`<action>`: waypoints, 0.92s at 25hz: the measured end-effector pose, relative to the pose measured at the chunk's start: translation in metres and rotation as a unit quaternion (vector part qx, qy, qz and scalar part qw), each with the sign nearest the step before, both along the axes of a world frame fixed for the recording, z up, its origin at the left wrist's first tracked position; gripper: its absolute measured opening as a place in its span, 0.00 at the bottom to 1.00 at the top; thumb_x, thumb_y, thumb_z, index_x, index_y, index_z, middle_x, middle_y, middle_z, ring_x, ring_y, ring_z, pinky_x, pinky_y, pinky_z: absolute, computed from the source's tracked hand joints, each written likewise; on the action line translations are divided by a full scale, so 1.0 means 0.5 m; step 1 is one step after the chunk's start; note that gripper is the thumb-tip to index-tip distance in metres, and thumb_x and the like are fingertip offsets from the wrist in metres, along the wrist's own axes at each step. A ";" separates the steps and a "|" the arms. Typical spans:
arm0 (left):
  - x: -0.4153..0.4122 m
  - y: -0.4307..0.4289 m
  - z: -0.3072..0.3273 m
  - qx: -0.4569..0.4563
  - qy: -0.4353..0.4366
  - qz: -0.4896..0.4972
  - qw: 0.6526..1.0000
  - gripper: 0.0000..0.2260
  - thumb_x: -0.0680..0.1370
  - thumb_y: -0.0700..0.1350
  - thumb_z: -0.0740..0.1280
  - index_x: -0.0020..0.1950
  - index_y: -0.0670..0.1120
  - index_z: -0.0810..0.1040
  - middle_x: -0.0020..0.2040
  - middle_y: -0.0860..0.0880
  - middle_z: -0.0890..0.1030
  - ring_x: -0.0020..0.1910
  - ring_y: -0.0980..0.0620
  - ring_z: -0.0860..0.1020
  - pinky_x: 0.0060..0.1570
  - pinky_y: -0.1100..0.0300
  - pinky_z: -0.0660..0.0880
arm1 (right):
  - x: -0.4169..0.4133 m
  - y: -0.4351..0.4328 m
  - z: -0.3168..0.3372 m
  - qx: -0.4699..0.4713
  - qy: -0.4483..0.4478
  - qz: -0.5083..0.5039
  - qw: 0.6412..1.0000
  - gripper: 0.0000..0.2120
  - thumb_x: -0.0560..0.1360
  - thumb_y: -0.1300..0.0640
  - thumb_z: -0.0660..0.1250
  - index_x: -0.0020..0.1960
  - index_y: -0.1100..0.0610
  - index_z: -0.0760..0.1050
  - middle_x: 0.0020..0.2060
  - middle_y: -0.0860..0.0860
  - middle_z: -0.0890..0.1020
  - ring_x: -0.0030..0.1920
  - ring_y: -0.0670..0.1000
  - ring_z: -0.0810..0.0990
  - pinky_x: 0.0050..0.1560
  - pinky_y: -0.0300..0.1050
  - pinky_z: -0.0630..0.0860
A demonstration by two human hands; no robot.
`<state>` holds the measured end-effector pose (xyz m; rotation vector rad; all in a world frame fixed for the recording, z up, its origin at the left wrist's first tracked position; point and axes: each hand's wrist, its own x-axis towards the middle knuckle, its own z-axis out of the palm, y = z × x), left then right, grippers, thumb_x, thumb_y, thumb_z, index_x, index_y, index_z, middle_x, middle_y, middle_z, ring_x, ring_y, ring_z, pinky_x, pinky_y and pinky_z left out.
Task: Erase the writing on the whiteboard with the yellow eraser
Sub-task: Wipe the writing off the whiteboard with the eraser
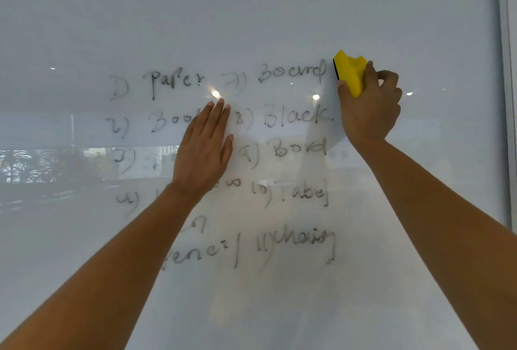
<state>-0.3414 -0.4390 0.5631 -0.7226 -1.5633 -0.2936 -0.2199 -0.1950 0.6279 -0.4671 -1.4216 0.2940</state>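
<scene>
Holding the eraser (351, 74) against the whiteboard (251, 13), the right hand (369, 109) sits right of the writing (292, 72), the left hand (205, 148) flat, open.

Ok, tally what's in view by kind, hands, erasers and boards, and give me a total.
Hands: 2, left hand flat on the board, right hand holding the eraser
Yellow eraser: 1
Whiteboard: 1, writing still on it
Total: 4

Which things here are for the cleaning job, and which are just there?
For the job:
- yellow foam eraser with black felt edge, in the right hand
- glossy whiteboard
- grey handwritten word list

Just there:
- pale board frame
- left hand, flat on board
</scene>
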 end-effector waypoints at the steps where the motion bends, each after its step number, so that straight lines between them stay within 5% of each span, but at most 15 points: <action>1: -0.003 0.002 0.011 0.006 0.000 -0.002 1.000 0.25 0.82 0.50 0.47 0.76 0.39 0.59 0.76 0.41 0.61 0.75 0.45 0.58 0.73 0.51 0.55 | -0.006 0.002 0.006 0.010 -0.008 -0.021 1.000 0.29 0.76 0.43 0.63 0.73 0.54 0.63 0.65 0.57 0.69 0.58 0.59 0.70 0.52 0.53 0.70; 9: -0.016 0.051 0.066 0.074 0.007 -0.046 0.996 0.24 0.82 0.47 0.51 0.76 0.38 0.58 0.76 0.41 0.60 0.75 0.44 0.58 0.73 0.51 0.55 | -0.032 0.021 -0.085 0.244 -0.042 -0.079 0.966 0.26 0.75 0.47 0.66 0.70 0.56 0.68 0.65 0.56 0.73 0.45 0.62 0.72 0.40 0.50 0.69; 15: -0.036 0.065 0.073 0.094 0.022 -0.058 0.994 0.23 0.82 0.46 0.53 0.76 0.38 0.58 0.76 0.41 0.61 0.75 0.44 0.58 0.73 0.51 0.55 | -0.052 0.028 0.022 0.120 0.020 -0.075 0.990 0.27 0.76 0.44 0.63 0.71 0.55 0.67 0.65 0.55 0.71 0.50 0.61 0.73 0.44 0.53 0.72; 20: -0.051 0.068 0.065 0.101 0.037 -0.065 0.992 0.23 0.82 0.45 0.54 0.76 0.38 0.59 0.76 0.41 0.61 0.75 0.44 0.59 0.74 0.50 0.56 | -0.085 0.000 -0.081 0.275 0.002 -0.048 0.960 0.24 0.76 0.47 0.65 0.69 0.55 0.69 0.65 0.55 0.73 0.45 0.60 0.72 0.40 0.49 0.69; 23: -0.053 0.068 0.062 0.094 0.053 -0.054 0.993 0.23 0.82 0.45 0.54 0.76 0.38 0.59 0.76 0.41 0.61 0.75 0.44 0.59 0.74 0.50 0.57 | -0.069 0.066 -0.086 0.247 0.030 -0.061 0.967 0.24 0.76 0.45 0.63 0.68 0.55 0.70 0.65 0.56 0.73 0.45 0.61 0.73 0.41 0.52 0.71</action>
